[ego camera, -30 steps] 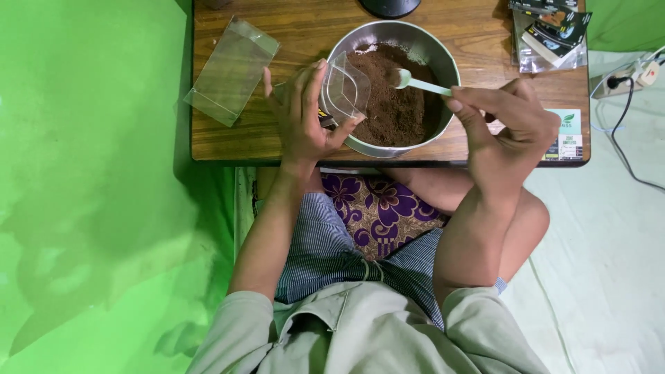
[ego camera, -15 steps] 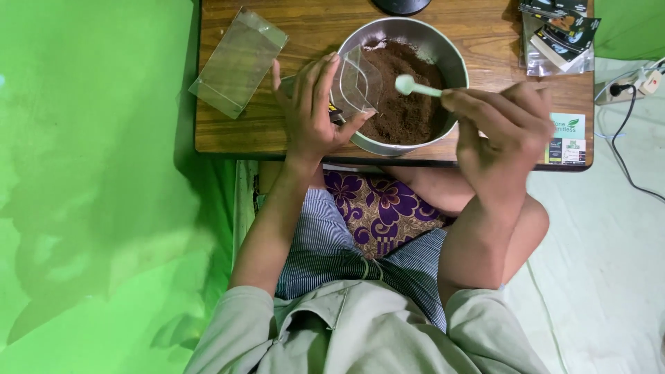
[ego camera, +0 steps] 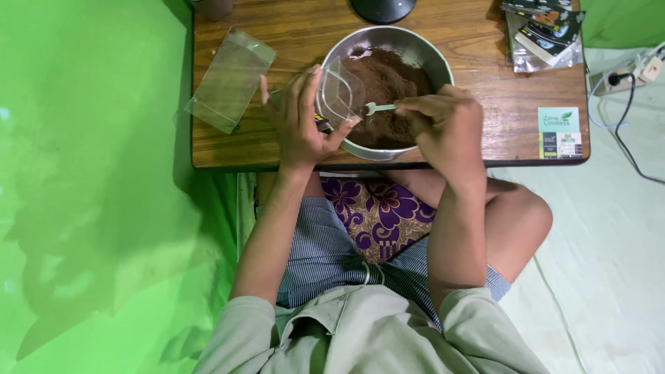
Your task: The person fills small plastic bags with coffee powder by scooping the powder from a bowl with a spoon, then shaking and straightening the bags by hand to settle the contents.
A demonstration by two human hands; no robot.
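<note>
Low wooden table (ego camera: 277, 149), person seated at its near edge. Steel bowl (ego camera: 436, 66) of dark brown powder (ego camera: 388, 90) sits at that edge, between both hands.

Left hand (ego camera: 301, 121) is at the bowl's left rim, fingers wrapped around a small clear pouch (ego camera: 341, 90), held open over the powder; mouth seems to face right, toward the spoon. Long axis runs roughly front-to-back, tilted.

Right hand (ego camera: 447, 128) is at the bowl's near-right rim, fingertips pinched on the handle of a pale green spoon (ego camera: 379, 108). Spoon long axis is near horizontal, scoop end pointing left, just at the pouch's lower edge. Can't tell if it's touching.

Spoon lies left of the right hand; pouch directly beyond its tip. Left hand is the nearer one to the pouch.

Off-task: empty clear sleeve (ego camera: 230, 79) far left, packets (ego camera: 544, 34) far right corner.
</note>
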